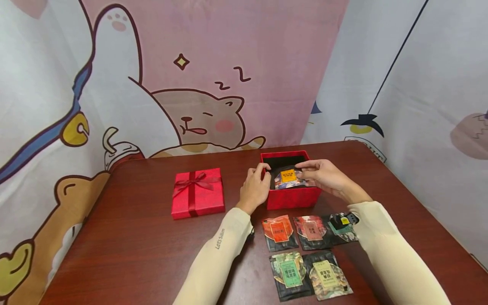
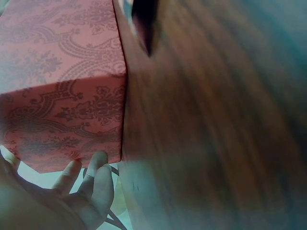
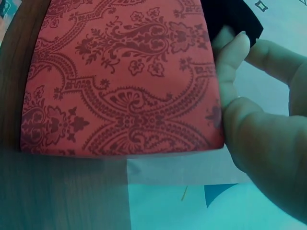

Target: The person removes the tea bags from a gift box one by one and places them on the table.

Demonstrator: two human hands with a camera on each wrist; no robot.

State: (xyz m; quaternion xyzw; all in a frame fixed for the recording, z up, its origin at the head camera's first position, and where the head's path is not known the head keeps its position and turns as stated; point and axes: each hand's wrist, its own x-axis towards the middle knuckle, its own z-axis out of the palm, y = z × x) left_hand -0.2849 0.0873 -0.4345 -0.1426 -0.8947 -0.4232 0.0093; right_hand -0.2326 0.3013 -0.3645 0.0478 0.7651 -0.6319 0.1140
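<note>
A red gift box (image 1: 293, 200) with a dark lining stands toward the back right of the table. My left hand (image 1: 254, 187) grips its left side, fingers bent at the rim. In the left wrist view, the fingertips (image 2: 100, 158) touch the patterned red wall (image 2: 62, 110). My right hand (image 1: 324, 176) pinches the edge of a black sachet (image 1: 291, 180) with a yellow label at the box's opening. From the right wrist, the sachet's dark back (image 3: 235, 19) shows between thumb and finger above the rim. The sachet's lower part is hidden by the box.
A red lid (image 1: 207, 203) with a ribbon bow lies left of the box. In front of the box are several sachets: orange (image 1: 280, 232), red (image 1: 311, 232), one partly under the right wrist (image 1: 345, 233), green (image 1: 291, 273) and pale yellow (image 1: 328, 275). A printed curtain (image 1: 282, 63) hangs behind the table.
</note>
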